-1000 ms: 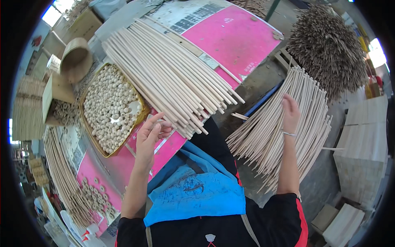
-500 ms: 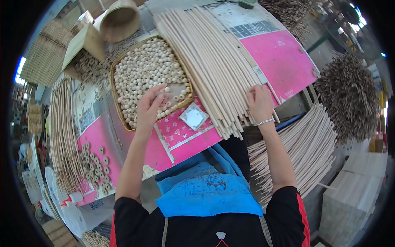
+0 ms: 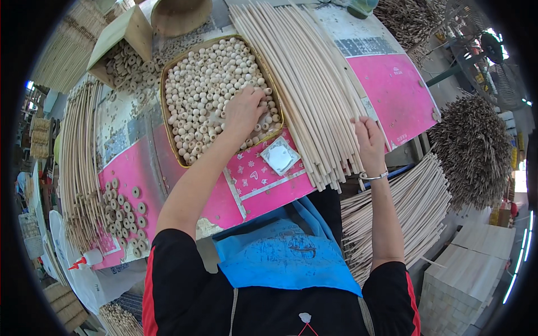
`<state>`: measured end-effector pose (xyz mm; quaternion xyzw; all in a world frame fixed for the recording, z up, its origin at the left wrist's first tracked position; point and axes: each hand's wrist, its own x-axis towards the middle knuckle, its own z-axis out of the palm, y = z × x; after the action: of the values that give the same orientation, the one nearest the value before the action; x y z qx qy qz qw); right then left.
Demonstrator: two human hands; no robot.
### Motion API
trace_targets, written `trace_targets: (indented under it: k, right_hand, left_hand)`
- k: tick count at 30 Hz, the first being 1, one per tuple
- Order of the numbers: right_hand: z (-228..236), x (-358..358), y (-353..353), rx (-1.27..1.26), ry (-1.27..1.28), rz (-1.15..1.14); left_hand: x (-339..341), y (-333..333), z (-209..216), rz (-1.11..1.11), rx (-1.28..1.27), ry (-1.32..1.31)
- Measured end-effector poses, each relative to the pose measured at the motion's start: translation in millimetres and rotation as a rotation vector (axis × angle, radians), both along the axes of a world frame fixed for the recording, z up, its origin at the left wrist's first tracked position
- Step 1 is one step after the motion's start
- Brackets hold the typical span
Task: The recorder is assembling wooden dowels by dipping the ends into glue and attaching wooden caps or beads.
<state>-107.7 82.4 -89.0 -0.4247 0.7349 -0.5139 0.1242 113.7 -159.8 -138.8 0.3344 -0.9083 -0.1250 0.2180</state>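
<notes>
My left hand (image 3: 244, 116) reaches into a yellow-rimmed tray (image 3: 165, 112) of round, drilled wooden beads (image 3: 210, 78). Its fingers curl down among the beads at the tray's right side; the fingertips are partly hidden. Beside the tray lies a broad layer of long, pale wooden rods (image 3: 302, 89), side by side. At their right edge is my right hand (image 3: 370, 143), its fingers bent together and a metal bracelet (image 3: 374, 176) at the wrist. Whatever sits inside those fingers is hidden. A small clear packet with a white, shiny face (image 3: 280, 156) lies between tray and rods.
Flat wooden rings (image 3: 124, 215) lie on the pink table cover (image 3: 392, 95) at left, near rods fitted with pieces (image 3: 78, 168). A tipped wooden box (image 3: 126, 50) spills more rings. A red-tipped glue bottle (image 3: 87, 259) stands lower left. Rod bundles (image 3: 473, 145) and stacked boards (image 3: 468, 274) fill the right.
My left hand has moved rightward and farther into the beads, its fingers now bent down. My right hand has stayed by the rods' right edge, its wrist slightly turned. The view has shifted a little.
</notes>
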Motion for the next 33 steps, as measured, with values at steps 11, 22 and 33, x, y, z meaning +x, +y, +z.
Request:
trace_targets:
  k: [11,22,33]
  right_hand:
    - [48,90,-33,0.112,-0.189,0.333]
    - [0,125,-41,0.087,0.211,0.357]
    - [-1,111,-30,-0.04,-0.155,0.249]
  left_hand:
    - [68,81,67,-0.036,0.976,0.635]
    - [96,157,11,0.082,1.32,0.858]
    - [83,147,6,0.101,1.246,0.793]
